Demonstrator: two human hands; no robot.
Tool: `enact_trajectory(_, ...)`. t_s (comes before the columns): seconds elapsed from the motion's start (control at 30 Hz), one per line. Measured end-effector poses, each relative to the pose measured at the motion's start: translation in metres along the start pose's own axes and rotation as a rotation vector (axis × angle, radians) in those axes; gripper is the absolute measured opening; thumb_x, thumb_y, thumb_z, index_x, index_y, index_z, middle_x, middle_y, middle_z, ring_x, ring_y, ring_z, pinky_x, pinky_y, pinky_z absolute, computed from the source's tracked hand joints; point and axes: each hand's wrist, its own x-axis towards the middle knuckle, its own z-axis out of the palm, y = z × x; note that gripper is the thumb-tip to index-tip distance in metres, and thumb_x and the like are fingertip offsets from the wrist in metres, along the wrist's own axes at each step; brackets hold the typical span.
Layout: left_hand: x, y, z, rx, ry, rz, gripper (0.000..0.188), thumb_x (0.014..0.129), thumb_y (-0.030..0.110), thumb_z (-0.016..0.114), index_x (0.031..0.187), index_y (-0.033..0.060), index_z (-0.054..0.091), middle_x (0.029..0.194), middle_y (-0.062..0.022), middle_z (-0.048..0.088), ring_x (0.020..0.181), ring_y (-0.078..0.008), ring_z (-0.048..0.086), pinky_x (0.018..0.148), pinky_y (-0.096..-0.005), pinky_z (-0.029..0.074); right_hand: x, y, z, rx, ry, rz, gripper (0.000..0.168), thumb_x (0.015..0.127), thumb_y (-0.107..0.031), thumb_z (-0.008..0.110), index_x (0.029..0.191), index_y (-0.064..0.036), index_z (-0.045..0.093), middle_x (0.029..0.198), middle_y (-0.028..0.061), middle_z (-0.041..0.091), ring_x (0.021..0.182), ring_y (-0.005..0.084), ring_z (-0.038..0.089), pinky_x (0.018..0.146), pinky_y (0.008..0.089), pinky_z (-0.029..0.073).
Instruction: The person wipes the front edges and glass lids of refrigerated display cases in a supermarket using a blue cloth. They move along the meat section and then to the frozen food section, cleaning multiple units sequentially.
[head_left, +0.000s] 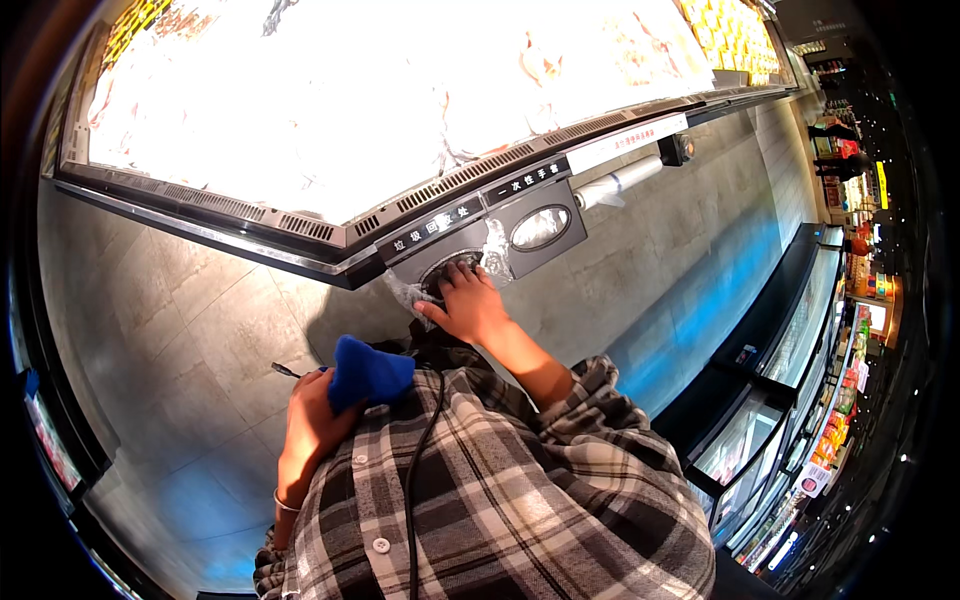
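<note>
My left hand (315, 416), held at my waist, grips a bunched blue cloth (367, 373). Beside it pokes out a dark cable end (285, 370). In front of me, my right hand (470, 302) reaches to the oval opening (433, 279) of a dark box on the display case's side. Its thumb stands apart from the fingers, whose tips dip into the shaded opening. Crumpled clear plastic film (409, 296) hangs over the rim near the thumb. More clear plastic (495, 247) protrudes between this box and a neighbouring box (570, 234) with an oval slot.
A brightly lit, overexposed display case (457, 157) spans the far side, its vented edge close to my hand. A roll of clear plastic bags (619, 182) hangs right of the boxes. Glass-topped freezers (739, 435) line the right, beyond the tiled floor (217, 330). Distant people (844, 166) stand upper right.
</note>
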Motion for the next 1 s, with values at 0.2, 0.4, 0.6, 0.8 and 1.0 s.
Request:
enact_trajectory(0.2, 0.002, 0.013, 0.009, 0.0, 0.017, -0.007, 0.032, 0.07, 0.016, 0.073, 0.098, 0.0034, 0.063, 0.089, -0.017, 0.065, 0.085, -0.037, 0.058, 0.079, -0.0414, 0.046, 0.017, 0.008, 0.01, -0.208, -0.172, -0.023, 0.09, 0.087, -0.072, 0.025, 0.117, 0.005, 0.06, 0.134, 0.0265, 0.047, 0.121, 0.0359, 0.049, 0.11, 0.0519, 0.022)
enact_trajectory(0.4, 0.001, 0.012, 0.027, 0.102, 0.094, 0.01, 0.034, 0.066, 0.017, 0.072, 0.095, 0.0032, 0.063, 0.083, -0.0179, 0.064, 0.085, -0.0379, 0.058, 0.077, -0.0445, 0.046, 0.0, 0.016, -0.005, -0.096, -0.075, -0.114, 0.062, 0.088, -0.056, 0.047, 0.102, 0.0, 0.067, 0.108, 0.0199, 0.063, 0.106, 0.0341, 0.057, 0.105, 0.0474, 0.032)
enact_trajectory(0.6, 0.006, 0.02, 0.041, 0.067, 0.112, 0.037, 0.032, 0.064, 0.015, 0.071, 0.093, 0.0035, 0.063, 0.083, -0.0163, 0.064, 0.082, -0.0369, 0.058, 0.077, -0.043, 0.046, -0.031, -0.01, -0.059, 0.382, 0.054, -0.34, 0.03, 0.091, -0.032, 0.053, 0.093, -0.005, 0.065, 0.091, 0.0141, 0.062, 0.091, 0.033, 0.06, 0.082, 0.0431, 0.047)
enact_trajectory(0.8, 0.008, 0.022, 0.047, 0.01, 0.205, 0.123, 0.032, 0.059, 0.007, 0.07, 0.091, 0.0041, 0.063, 0.082, -0.014, 0.064, 0.079, -0.0354, 0.058, 0.076, -0.0407, 0.046, -0.045, -0.035, -0.053, 0.673, -0.145, -0.475, 0.025, 0.094, -0.024, 0.05, 0.103, -0.004, 0.063, 0.095, 0.0154, 0.062, 0.089, 0.0352, 0.059, 0.078, 0.0431, 0.048)
enact_trajectory(1.0, 0.001, 0.018, 0.049, -0.026, 0.281, 0.079, 0.032, 0.058, 0.003, 0.066, 0.089, 0.0043, 0.062, 0.082, -0.014, 0.064, 0.078, -0.035, 0.058, 0.075, -0.0403, 0.045, -0.041, -0.031, -0.064, 0.587, -0.108, -0.448, 0.026, 0.094, -0.025, 0.051, 0.105, -0.005, 0.063, 0.098, 0.0145, 0.061, 0.092, 0.0341, 0.059, 0.078, 0.0428, 0.048)
